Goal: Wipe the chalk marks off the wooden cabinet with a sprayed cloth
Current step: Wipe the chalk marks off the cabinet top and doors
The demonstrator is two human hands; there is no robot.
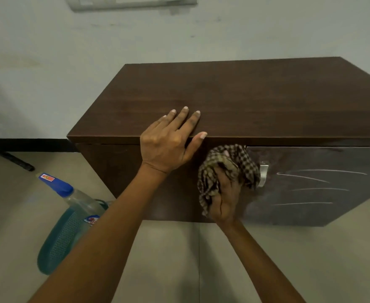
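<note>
Chalk marks (306, 186) streak the cabinet (245, 95) door at right of frame. Right hand (225, 197) clutches a bunched checked cloth (225, 169) against the front, just left of them. Left hand (168, 143) lies flat, fingers spread, on the top edge.

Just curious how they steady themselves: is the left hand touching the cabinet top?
Touching. The head view shows the left hand lying flat on the wooden cabinet top, fingers spread on the surface and thumb along its front edge.
</note>
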